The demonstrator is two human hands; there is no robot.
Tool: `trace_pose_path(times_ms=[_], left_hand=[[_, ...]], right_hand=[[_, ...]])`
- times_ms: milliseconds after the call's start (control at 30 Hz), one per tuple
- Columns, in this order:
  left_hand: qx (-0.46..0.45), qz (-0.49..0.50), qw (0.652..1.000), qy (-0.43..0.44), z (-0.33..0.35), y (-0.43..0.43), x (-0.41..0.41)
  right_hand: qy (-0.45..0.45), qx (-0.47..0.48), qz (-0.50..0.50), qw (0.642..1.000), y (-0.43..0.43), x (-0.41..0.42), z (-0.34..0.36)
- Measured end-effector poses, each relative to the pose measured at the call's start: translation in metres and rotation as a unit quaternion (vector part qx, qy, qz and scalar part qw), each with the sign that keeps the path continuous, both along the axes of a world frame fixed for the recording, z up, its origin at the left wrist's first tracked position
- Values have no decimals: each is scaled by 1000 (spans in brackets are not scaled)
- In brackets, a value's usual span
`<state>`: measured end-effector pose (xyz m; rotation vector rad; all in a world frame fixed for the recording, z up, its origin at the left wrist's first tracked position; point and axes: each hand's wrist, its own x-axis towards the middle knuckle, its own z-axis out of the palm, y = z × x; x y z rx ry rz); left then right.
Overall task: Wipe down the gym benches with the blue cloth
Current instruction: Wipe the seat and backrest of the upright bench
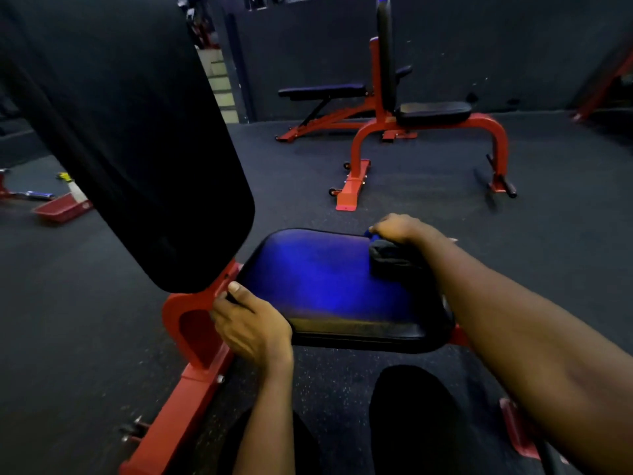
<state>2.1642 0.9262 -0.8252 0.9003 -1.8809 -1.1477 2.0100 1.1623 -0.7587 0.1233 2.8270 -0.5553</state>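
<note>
Head view: pins the blue cloth (383,252) under the right grip (399,229), fingers curled over it, at the far right corner of the counter (325,286) (the padded seat). Clamps the near left corner with the left grip (253,323). Probably calls for sweeping leftward and nearward across the pad.

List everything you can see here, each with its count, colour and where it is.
seat pad: one, black with blue sheen, centre.
backrest pad: one, black, rising left of the seat pad.
near frame: one, red, under both pads.
cloth: one, dark with a blue edge, seat pad's far right corner.
upright bench: one, red frame, black pads, on the floor beyond.
flat bench: one, red frame, black pad, behind the upright bench.
tray: one, red, on the floor at left.
floor: dark, speckled.
left hand: grips the seat pad's near left corner.
right hand: holds the cloth.
</note>
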Motion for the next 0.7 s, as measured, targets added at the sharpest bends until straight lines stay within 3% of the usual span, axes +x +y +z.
trace_pose_path(times_ms=[67,233,400,500,700], left_hand=[[15,-3,998,63,3,4,1],[34,-4,998,60,7,2,2],[50,-6,997,65,11,6,2],[44,-6,997,64,13,3,-1],[43,-63,996,53,8,-10,-1]], right_hand=[[18,9,25,999,-27,-16,-1],[79,-3,76,994,-45,-14,-4],[0,60,174,983,2,-30,-9],[-17,85,190,978,-23,-43,-5],[87,19,132,987,-123,-53,2]])
